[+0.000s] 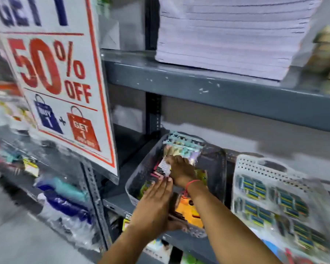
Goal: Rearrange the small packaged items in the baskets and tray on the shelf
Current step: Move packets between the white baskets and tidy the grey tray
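A grey perforated basket (139, 168) stands on the lower shelf and holds several small packets, some pink, some green and orange. Inside it my right hand (181, 172) grips a small white packet (163, 165) at the basket's middle. My left hand (152, 204) lies flat with fingers together over the packets at the basket's near left side, holding nothing. At the basket's far end stands a clear packet with teal backing (181, 147). To the right sits a white perforated basket (255, 168) filled with blue and green blister packs (259, 199).
A large "50% OFF" sign (55, 79) hangs at the left in front of the shelf post. A stack of pale paper pads (227, 35) sits on the upper shelf (198, 82). Wrapped goods fill the left shelves.
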